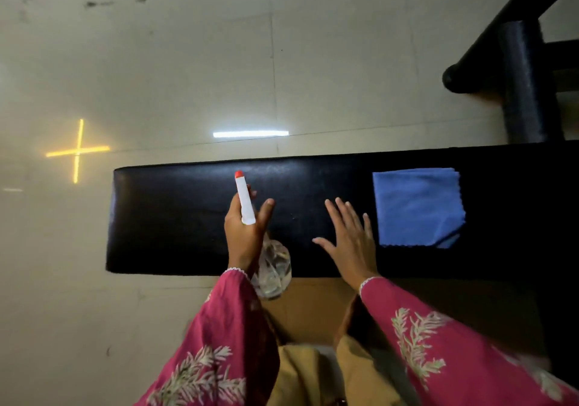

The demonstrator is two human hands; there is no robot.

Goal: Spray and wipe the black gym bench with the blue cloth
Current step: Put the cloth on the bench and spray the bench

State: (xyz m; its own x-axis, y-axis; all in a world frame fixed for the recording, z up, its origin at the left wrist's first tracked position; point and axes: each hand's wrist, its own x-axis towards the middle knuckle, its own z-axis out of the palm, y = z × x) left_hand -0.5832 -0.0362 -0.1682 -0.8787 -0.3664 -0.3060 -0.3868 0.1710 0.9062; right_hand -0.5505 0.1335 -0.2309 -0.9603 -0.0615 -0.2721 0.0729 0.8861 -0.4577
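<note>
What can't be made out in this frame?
- Head view: spray bottle trigger, hidden by the gripping left hand.
- Head view: black bench's right end, cut off by the frame edge.
- Head view: whether the right hand touches the bench; the overhead angle hides any gap.

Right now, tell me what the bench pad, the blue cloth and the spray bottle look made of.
Bench pad: probably vinyl or leather, black, faintly glossy, finely wrinkled. Blue cloth: likely microfibre, matte, with zigzag-cut edges. Spray bottle: clear plastic body, white plastic head, red tip.
</note>
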